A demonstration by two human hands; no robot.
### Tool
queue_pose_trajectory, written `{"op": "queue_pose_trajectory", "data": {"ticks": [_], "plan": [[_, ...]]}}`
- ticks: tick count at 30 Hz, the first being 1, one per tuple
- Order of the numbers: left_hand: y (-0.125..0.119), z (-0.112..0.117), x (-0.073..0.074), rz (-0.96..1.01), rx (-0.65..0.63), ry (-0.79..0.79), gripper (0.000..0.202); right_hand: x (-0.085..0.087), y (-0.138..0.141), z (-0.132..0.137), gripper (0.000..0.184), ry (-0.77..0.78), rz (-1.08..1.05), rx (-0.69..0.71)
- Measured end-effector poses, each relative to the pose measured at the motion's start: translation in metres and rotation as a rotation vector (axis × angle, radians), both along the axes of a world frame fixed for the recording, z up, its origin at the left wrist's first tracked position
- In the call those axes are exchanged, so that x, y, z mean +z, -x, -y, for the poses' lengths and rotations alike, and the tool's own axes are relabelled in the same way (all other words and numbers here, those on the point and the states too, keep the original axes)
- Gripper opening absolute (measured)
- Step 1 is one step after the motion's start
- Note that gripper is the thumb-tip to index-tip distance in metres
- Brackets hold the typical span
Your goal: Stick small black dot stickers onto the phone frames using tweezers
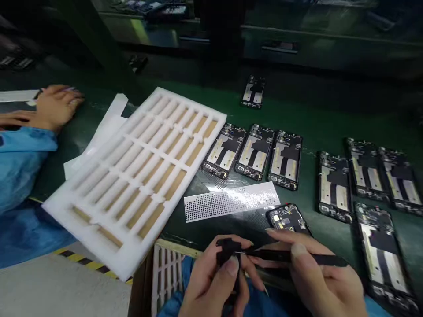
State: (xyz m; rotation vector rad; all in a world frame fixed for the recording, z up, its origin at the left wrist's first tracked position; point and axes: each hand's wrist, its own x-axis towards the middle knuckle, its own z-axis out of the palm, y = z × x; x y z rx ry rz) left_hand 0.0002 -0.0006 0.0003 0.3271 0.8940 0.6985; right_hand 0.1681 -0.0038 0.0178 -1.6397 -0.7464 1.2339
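Observation:
My left hand is closed around a small black part at the bottom centre, pinching it between thumb and fingers. My right hand grips thin black tweezers whose tip reaches left to the black part. Just behind my right hand lies an opened phone frame with its circuit board showing. A white sheet of small dot stickers lies on the green mat in front of my hands.
A white foam slotted tray lies tilted at the left. Several opened phone frames lie in rows, some in the middle and some at the right. Another person's hand and blue sleeve rest at far left.

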Motion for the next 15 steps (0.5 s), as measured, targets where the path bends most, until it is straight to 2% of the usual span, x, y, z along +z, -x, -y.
{"op": "queue_pose_trajectory", "data": {"ticks": [5, 11, 15], "plan": [[-0.002, 0.002, -0.003, -0.055, -0.018, -0.054, 0.042, -0.001, -0.003, 0.0, 0.024, -0.035, 0.002, 0.069], [-0.003, 0.002, -0.011, -0.074, -0.027, -0.107, 0.04, -0.005, -0.01, 0.0, 0.02, -0.225, 0.285, 0.186], [-0.001, 0.001, -0.013, -0.074, -0.009, -0.13, 0.042, -0.008, -0.012, 0.0, 0.021, -0.279, 0.34, 0.256]]}}
